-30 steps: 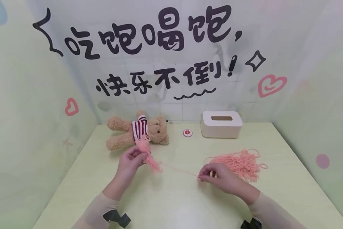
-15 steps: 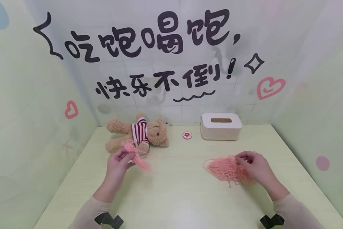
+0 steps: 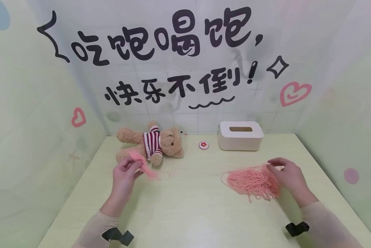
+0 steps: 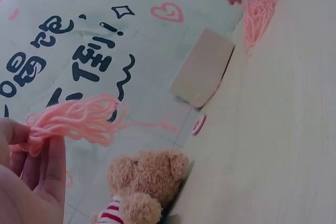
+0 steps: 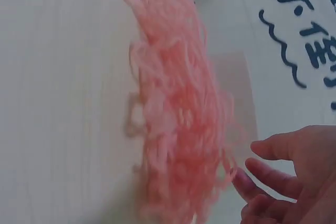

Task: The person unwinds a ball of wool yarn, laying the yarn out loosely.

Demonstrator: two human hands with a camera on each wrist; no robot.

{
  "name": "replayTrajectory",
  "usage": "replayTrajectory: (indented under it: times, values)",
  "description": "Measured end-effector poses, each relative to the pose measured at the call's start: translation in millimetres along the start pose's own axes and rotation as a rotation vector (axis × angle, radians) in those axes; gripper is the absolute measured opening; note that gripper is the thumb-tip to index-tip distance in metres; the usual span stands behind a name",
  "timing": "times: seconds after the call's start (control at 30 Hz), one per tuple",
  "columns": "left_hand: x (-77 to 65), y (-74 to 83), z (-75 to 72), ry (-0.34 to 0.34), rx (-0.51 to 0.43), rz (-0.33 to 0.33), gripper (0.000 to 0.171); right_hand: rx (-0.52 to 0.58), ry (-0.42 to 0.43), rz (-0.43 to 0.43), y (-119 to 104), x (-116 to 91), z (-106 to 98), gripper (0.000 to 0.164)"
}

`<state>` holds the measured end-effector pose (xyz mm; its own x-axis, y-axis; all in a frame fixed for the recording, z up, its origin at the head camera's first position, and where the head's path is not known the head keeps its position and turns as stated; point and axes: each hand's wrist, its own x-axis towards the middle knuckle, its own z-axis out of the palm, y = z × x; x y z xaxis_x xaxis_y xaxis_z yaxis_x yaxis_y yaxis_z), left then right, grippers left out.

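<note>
My left hand pinches a small bundle of pink yarn between thumb and fingers, in front of the teddy bear. The bundle's loops and a thin loose end stick out to the right of the fingertips. A larger heap of pink yarn lies on the right of the table. Beside its right end is my right hand. In the right wrist view, thumb and fingers are spread apart with nothing between them, close to the yarn loops; whether a fingertip touches a loop I cannot tell.
A white tissue box stands at the back wall, behind the larger yarn heap. Left of it lies a small round badge with a red flower. Printed walls enclose the table at the back and sides.
One second ago, a yarn strand stretched between both hands. Since then, my right hand has moved right to the heap and its fingers have parted. My left hand has shifted left with its bundle.
</note>
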<state>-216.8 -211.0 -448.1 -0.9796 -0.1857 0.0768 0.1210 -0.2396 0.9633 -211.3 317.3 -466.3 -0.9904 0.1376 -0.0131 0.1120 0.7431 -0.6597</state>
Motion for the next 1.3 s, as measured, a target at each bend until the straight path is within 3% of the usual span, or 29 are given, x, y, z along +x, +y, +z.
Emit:
replayTrajectory:
  times: [0.07, 0.13, 0.33, 0.43, 0.53, 0.67, 0.77, 1.0, 1.3]
  values:
    - [-3.8, 0.2, 10.6, -0.080, 0.026, -0.004, 0.011, 0.026, -0.004, -0.062, -25, -5, 13, 0.043]
    - [-7.9, -0.6, 22.2, -0.160, 0.043, -0.012, 0.013, 0.094, -0.058, -0.139, -52, -10, 30, 0.039]
    - [-16.7, -9.2, 49.8, -0.400, 0.046, -0.014, 0.016, 0.315, -0.426, -0.430, -127, -28, 90, 0.038]
    - [-19.1, -13.1, 56.1, -0.458, 0.036, -0.003, 0.017, 0.377, -0.564, -0.536, -150, -33, 112, 0.043]
    - [-19.8, -15.4, 56.5, -0.469, 0.048, -0.004, 0.017, 0.390, -0.598, -0.547, -161, -34, 126, 0.038]
    - [-19.0, -15.9, 51.4, -0.461, 0.092, -0.003, 0.014, 0.347, -0.513, -0.492, -158, -35, 126, 0.016]
    - [-17.3, -14.8, 45.4, -0.407, 0.116, -0.014, 0.020, 0.297, -0.420, -0.457, -147, -36, 114, 0.006]
    - [-10.9, -5.1, 33.5, -0.177, 0.099, -0.033, 0.031, 0.258, -0.318, -0.360, -108, -36, 76, 0.011]
    - [2.4, 9.7, 9.5, -0.065, 0.039, 0.046, 0.022, 0.102, -0.130, -0.138, -38, -13, 19, 0.022]
